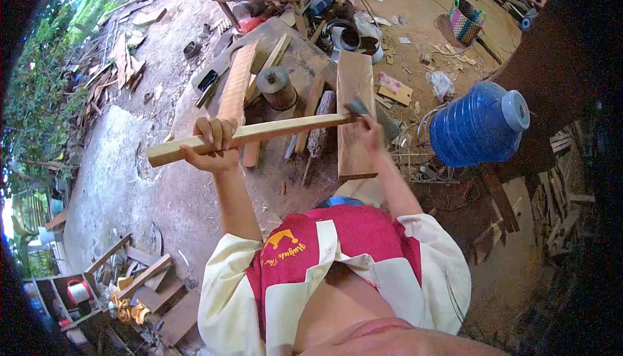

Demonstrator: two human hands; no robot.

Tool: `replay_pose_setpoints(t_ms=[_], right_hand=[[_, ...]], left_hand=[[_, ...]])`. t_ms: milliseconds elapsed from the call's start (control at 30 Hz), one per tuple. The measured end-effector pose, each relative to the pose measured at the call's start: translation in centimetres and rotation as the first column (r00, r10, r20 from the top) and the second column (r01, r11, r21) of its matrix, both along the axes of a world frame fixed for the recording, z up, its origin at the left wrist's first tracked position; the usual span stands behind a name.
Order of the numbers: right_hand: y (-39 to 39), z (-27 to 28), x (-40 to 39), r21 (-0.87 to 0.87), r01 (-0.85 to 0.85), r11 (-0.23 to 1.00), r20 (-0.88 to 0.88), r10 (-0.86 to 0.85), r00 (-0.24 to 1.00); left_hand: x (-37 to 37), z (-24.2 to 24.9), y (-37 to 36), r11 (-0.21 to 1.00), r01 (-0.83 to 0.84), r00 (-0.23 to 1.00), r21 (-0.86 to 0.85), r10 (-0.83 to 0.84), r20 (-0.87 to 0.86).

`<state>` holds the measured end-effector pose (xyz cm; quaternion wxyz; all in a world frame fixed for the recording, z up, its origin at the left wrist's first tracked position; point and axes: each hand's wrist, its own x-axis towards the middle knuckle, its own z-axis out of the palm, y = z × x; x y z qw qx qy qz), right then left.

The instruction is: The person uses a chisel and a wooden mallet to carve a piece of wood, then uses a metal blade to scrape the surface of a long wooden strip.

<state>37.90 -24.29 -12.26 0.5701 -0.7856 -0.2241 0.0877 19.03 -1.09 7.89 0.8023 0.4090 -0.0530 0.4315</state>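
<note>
My left hand [214, 142] is closed around the thick end of a long squared wooden bar [279, 129], held at a slant across the front of me. The bar's thin end reaches over a flat wooden plank [355, 155]. Close to that end, my right hand [371, 135] is closed on a small hand tool with a dark metal head [354, 107]. Motion blurs this tool, and I cannot tell its exact kind. Its head overlaps the tip of the bar in this view.
Beyond the bar stands a rusty metal cylinder [277, 87], among loose boards [239, 83] and a rough log [321, 122]. A large blue water jug [477, 126] is at the right. Farther back sits a woven basket [466, 22]. Scrap wood [159, 291] lies at lower left.
</note>
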Motion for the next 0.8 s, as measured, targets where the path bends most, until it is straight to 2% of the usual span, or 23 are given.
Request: replay_pose_setpoints(t_ms=[67, 100, 167, 233, 300, 333, 400, 433, 467, 533, 567, 600, 633, 700, 733, 800], right_hand=[[-1.7, -3.8, 3.3, -0.221, 0.138, 0.966, 0.152, -0.105, 0.983], [-1.3, -3.1, 3.4, -0.224, 0.136, 0.965, 0.154, -0.103, 0.983], [0.8, 0.8, 2.3, -0.383, 0.106, 0.918, 0.094, -0.075, 0.993], [3.6, 4.5, -1.4, -0.123, 0.006, 0.992, 0.076, 0.004, 0.997], [5.2, 9.0, -4.7, 0.048, -0.079, 0.996, 0.241, 0.065, 0.968], [5.0, 8.8, -4.8, 0.045, -0.079, 0.996, 0.236, 0.066, 0.970], [5.0, 8.4, -5.2, 0.202, -0.143, 0.969, 0.107, 0.123, 0.987], [4.4, 6.9, -4.4, 0.177, -0.123, 0.977, 0.111, 0.105, 0.988], [3.4, 4.4, -3.1, 0.150, -0.105, 0.983, 0.119, 0.087, 0.989], [1.5, -1.1, 0.0, 0.110, -0.009, 0.994, -0.087, 0.019, 0.996], [0.3, -2.0, 1.6, 0.021, 0.021, 1.000, -0.030, -0.020, 0.999], [-0.2, -1.2, 2.4, -0.065, 0.055, 0.996, 0.034, -0.053, 0.998], [-0.3, -0.7, 2.4, -0.064, 0.057, 0.996, 0.035, -0.055, 0.998], [0.2, 0.8, 2.3, -0.235, 0.031, 0.972, 0.002, -0.031, 1.000], [1.1, 0.9, 1.4, -0.034, -0.042, 0.999, -0.085, 0.039, 0.996], [2.8, 2.0, -2.1, 0.153, -0.164, 0.975, -0.017, 0.168, 0.986]], left_hand=[[-0.5, 0.0, -0.2, 0.999, 0.028, 1.000, 0.025, -0.028, 0.007], [-0.5, 0.0, -0.3, 0.996, 0.067, 0.998, 0.055, -0.068, 0.013], [-0.2, 0.0, -0.3, 0.992, 0.104, 0.993, 0.070, -0.107, 0.040], [0.2, 0.1, -0.3, 0.986, 0.142, 0.987, 0.085, -0.148, 0.065], [0.3, 0.3, -0.4, 0.966, 0.197, 0.977, 0.166, -0.208, 0.053], [0.2, 0.4, -0.5, 0.967, 0.197, 0.977, 0.161, -0.207, 0.049], [0.0, 0.4, -0.7, 0.947, 0.246, 0.966, 0.205, -0.258, 0.033], [-0.1, 0.3, -0.6, 0.947, 0.248, 0.965, 0.204, -0.259, 0.030], [-0.2, -0.1, -0.3, 0.912, 0.329, 0.934, 0.243, -0.353, 0.061], [-0.1, -0.2, -0.1, 0.835, 0.463, 0.852, 0.298, -0.512, 0.113], [0.1, -0.4, 0.2, 0.835, 0.464, 0.851, 0.296, -0.513, 0.114], [0.3, -0.6, 0.5, 0.793, 0.516, 0.802, 0.324, -0.580, 0.145], [0.3, -0.7, 0.7, 0.746, 0.565, 0.745, 0.354, -0.645, 0.170], [0.6, -0.7, 0.5, 0.748, 0.565, 0.740, 0.347, -0.646, 0.186], [0.9, -0.5, 0.4, 0.753, 0.564, 0.738, 0.339, -0.644, 0.202], [2.0, -0.3, 0.5, 0.708, 0.584, 0.688, 0.396, -0.691, 0.222]])
